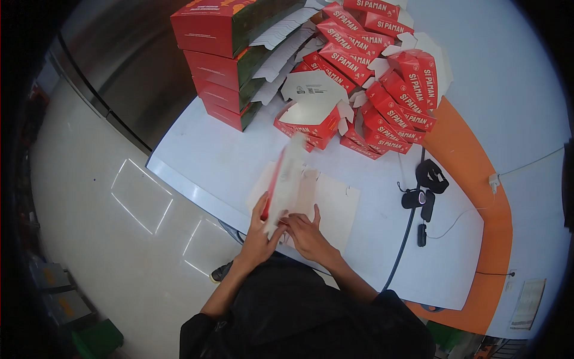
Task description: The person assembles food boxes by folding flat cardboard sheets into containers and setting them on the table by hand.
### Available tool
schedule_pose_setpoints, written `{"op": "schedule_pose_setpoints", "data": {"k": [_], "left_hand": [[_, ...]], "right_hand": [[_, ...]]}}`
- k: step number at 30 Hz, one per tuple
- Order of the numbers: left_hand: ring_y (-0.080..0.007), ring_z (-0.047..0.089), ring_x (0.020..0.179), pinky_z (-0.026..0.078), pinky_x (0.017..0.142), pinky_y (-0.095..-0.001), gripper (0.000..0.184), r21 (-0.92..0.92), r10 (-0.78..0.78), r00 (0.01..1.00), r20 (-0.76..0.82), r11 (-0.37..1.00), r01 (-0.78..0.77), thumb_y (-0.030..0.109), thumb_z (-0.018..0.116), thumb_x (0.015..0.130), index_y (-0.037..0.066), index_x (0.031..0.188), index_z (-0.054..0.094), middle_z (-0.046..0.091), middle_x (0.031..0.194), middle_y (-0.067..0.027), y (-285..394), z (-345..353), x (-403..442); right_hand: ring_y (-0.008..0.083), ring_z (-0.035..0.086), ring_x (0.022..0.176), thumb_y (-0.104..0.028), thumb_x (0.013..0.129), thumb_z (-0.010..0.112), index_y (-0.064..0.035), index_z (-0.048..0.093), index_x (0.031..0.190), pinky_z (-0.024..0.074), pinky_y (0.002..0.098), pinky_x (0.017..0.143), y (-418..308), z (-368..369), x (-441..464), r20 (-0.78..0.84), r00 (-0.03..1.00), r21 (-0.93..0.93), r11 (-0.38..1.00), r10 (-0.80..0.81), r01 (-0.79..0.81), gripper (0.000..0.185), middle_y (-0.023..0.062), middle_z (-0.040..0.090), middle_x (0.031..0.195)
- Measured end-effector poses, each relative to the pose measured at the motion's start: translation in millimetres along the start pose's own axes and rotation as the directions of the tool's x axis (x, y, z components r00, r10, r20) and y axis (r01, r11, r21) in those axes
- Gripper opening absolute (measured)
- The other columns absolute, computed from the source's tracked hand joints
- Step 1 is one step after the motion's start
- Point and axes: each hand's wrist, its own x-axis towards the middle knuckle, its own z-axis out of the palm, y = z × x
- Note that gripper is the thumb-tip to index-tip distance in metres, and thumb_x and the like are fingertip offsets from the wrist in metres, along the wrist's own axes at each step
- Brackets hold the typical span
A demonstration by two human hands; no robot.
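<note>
My left hand (pixel 258 240) is closed on a partly folded cardboard box (pixel 286 179), which stands on edge and is slightly blurred. Its red outer face is turned left and its pale inside right. At the near end of the box, my right hand (pixel 307 234) pinches a lower edge, one finger pointing up and away from it. Beneath both hands lies a flat, pale cardboard blank (pixel 341 209) on the white table. Just beyond the held box sits an open red carton (pixel 311 122) with its lid raised.
Several red "SI PAMAN" cartons (pixel 388 107) are piled at the back right. A tall stack of red and green boxes (pixel 218 78) rises at the back left edge. Small black devices (pixel 418 197) and a black cable (pixel 402 251) lie on the right of the table (pixel 382 197).
</note>
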Motion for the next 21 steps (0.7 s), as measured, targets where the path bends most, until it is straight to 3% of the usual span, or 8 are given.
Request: {"op": "schedule_pose_setpoints", "data": {"k": [2, 6, 10, 13, 14, 17, 18, 21], "left_hand": [[-0.0514, 0.027, 0.152, 0.034, 0.121, -0.0546, 0.044, 0.143, 0.157, 0.980, 0.124, 0.974, -0.174, 0.012, 0.077, 0.093, 0.018, 0.135, 0.066, 0.025, 0.167, -0.0232, -6.0, -2.5, 0.0], [-0.0510, 0.021, 0.155, 0.027, 0.124, -0.0609, 0.065, 0.013, 0.362, 0.926, 0.108, 0.931, -0.366, 0.018, 0.087, 0.084, 0.024, 0.143, 0.061, 0.024, 0.168, -0.0247, -0.9, 2.2, -5.7], [-0.0501, 0.030, 0.151, 0.032, 0.121, -0.0577, 0.087, -0.124, 0.332, 0.937, -0.113, 0.931, -0.344, 0.020, 0.089, 0.081, 0.021, 0.155, 0.045, 0.027, 0.166, -0.0249, -10.5, 23.2, -6.5], [-0.0472, 0.045, 0.137, 0.039, 0.114, -0.0530, 0.084, 0.031, 0.114, 0.990, -0.078, 0.993, -0.112, 0.015, 0.083, 0.084, 0.013, 0.156, 0.040, 0.042, 0.154, -0.0272, -13.6, 22.0, -5.9], [-0.0457, 0.049, 0.131, 0.041, 0.110, -0.0515, 0.077, 0.075, 0.004, 1.000, -0.025, 0.997, -0.002, 0.012, 0.080, 0.086, 0.009, 0.154, 0.042, 0.047, 0.149, -0.0275, -17.0, 16.1, -8.7], [-0.0420, 0.054, 0.118, 0.043, 0.103, -0.0484, 0.051, 0.093, -0.167, 0.986, -0.014, 0.981, 0.168, 0.008, 0.068, 0.092, 0.000, 0.140, 0.053, 0.061, 0.129, -0.0251, -28.5, 11.9, -15.4], [-0.0408, 0.055, 0.115, 0.043, 0.102, -0.0476, 0.042, 0.077, -0.196, 0.980, -0.033, 0.977, 0.198, 0.008, 0.063, 0.094, -0.002, 0.134, 0.058, 0.065, 0.121, -0.0238, -30.9, 10.7, -15.6], [-0.0379, 0.063, 0.104, 0.047, 0.096, -0.0455, 0.024, 0.087, -0.310, 0.949, 0.053, 0.948, 0.305, 0.015, 0.055, 0.101, -0.005, 0.111, 0.065, 0.070, 0.098, -0.0197, -34.7, 3.1, -10.9]], "right_hand": [[0.0343, 0.063, 0.121, -0.016, 0.105, 0.055, -0.0055, 0.065, 0.128, 0.0313, 0.0612, 0.114, 8.3, 6.8, -1.5, -0.146, 0.985, 0.089, 0.990, -0.096, 0.109, 0.027, 0.0176, 0.070, 0.117], [0.0170, 0.069, 0.102, -0.010, 0.105, 0.063, 0.0010, 0.068, 0.124, 0.0505, 0.0297, 0.089, 0.5, -17.6, -9.1, -0.057, 0.956, 0.572, 0.795, 0.287, -0.204, 0.024, 0.0120, 0.074, 0.114], [0.0205, 0.067, 0.117, -0.014, 0.106, 0.062, 0.0091, 0.062, 0.131, 0.0511, 0.0344, 0.103, -33.5, -54.1, -8.4, -0.274, 0.883, 0.962, 0.104, 0.380, 0.254, 0.034, 0.0146, 0.070, 0.126], [0.0234, 0.066, 0.122, -0.019, 0.106, 0.062, 0.0077, 0.056, 0.140, 0.0499, 0.0396, 0.108, -51.5, -81.1, -9.0, -0.350, 0.883, 0.922, -0.048, 0.313, 0.383, 0.043, 0.0151, 0.067, 0.132], [0.0292, 0.057, 0.136, -0.020, 0.100, 0.072, 0.0072, 0.044, 0.151, 0.0437, 0.0452, 0.115, -47.7, -78.6, -12.3, -0.322, 0.903, 0.925, -0.109, 0.286, 0.365, 0.064, 0.0171, 0.059, 0.146], [0.0322, 0.043, 0.148, -0.021, 0.090, 0.083, 0.0074, 0.033, 0.158, 0.0341, 0.0489, 0.122, -40.1, -65.5, -2.4, -0.379, 0.919, 0.873, 0.287, -0.113, 0.395, 0.088, 0.0170, 0.045, 0.159], [0.0358, 0.029, 0.156, -0.025, 0.081, 0.091, 0.0033, 0.020, 0.164, 0.0265, 0.0505, 0.126, -35.2, -62.3, 1.7, -0.222, 0.948, 0.791, 0.526, -0.230, 0.313, 0.112, 0.0199, 0.027, 0.169], [0.0408, 0.021, 0.158, -0.027, 0.081, 0.091, -0.0024, 0.018, 0.166, 0.0243, 0.0539, 0.126, -43.4, -42.0, 11.9, -0.088, 0.975, 0.313, 0.923, -0.206, 0.224, 0.115, 0.0234, 0.016, 0.171]]}}
